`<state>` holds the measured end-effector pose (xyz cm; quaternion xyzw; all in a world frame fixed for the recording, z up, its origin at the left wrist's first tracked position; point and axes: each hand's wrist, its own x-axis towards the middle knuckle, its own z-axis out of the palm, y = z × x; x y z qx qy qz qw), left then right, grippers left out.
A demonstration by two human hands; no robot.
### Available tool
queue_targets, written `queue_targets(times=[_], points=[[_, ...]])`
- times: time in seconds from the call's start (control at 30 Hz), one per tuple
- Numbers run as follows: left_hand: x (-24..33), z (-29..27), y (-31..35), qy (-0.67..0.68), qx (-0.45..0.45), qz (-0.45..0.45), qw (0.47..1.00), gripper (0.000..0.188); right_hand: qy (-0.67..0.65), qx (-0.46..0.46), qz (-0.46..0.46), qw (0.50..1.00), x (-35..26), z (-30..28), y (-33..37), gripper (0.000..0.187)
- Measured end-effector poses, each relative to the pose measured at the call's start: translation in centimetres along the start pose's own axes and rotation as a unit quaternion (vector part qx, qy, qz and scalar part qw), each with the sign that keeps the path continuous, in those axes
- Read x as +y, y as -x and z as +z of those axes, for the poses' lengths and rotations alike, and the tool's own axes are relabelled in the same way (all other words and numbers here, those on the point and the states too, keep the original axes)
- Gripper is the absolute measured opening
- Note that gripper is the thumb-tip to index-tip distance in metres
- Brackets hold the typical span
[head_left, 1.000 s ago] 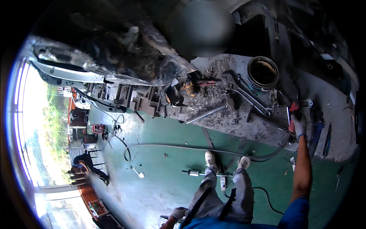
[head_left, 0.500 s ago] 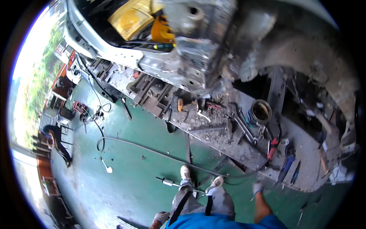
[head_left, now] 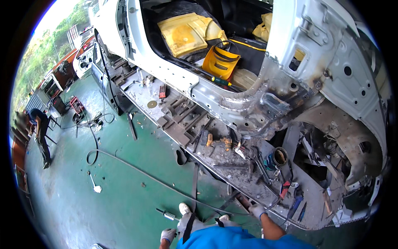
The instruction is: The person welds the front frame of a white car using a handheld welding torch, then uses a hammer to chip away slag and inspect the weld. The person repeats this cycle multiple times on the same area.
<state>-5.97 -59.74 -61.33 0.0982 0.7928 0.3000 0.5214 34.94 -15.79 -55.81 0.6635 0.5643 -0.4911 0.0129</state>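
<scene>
My left hand (head_left: 168, 235), in a pale work glove, hangs low beside my leg. Its fingers are small and bunched in view, and nothing shows in them. My right hand (head_left: 258, 210), also gloved, is out at the near edge of the metal bench (head_left: 232, 184), close to the black hose (head_left: 166, 189). Its fingers reach forward, and I see no tool in them. Just beyond it on the bench lie a red-handled tool (head_left: 285, 189), a blue-handled tool (head_left: 295, 206), a hammer (head_left: 232, 166) and an open can (head_left: 269, 160).
A stripped white car body (head_left: 215, 98) stands over the bench, with a yellow bucket-like container (head_left: 221, 62) inside. Cordless drills (head_left: 227, 143) sit mid-bench. The hose crosses the green floor by a slide hammer (head_left: 168, 215). Another person (head_left: 38, 135) is at far left.
My view has swung up and right, showing more of the car's door opening. My right hand has come forward to the bench edge; my left hand stays low.
</scene>
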Motion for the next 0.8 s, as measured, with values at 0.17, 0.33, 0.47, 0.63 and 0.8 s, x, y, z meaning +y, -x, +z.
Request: queue_targets(times=[0.17, 0.33, 0.47, 0.63, 0.8], points=[[6.4, -7.7, -3.0, 0.185, 0.099, -0.026, 0.977, 0.024, -0.050, -0.018, 0.025, 0.998, -11.7, 2.4, -1.2, 0.022], [5.3, -14.2, -4.2, 0.253, 0.139, -0.014, 0.957, 0.018, 0.103, 0.021, -0.138, 0.985, -16.1, 9.2, -1.9, 0.036], [1.4, -18.0, -2.5, 0.199, 0.157, -0.005, 0.967, 0.022, 0.162, 0.074, -0.151, 0.972, -21.3, 14.8, 0.6, 0.043], [-12.1, -16.0, -5.2, -0.187, 0.148, 0.114, 0.964, 0.016, 0.291, 0.020, -0.163, 0.942, -22.4, 16.3, -0.1, 0.045], [-8.8, -17.1, -4.5, -0.029, -0.198, -0.264, 0.943, 0.075, 0.295, -0.102, -0.042, 0.949, -22.0, 18.7, -1.0, 0.042]])
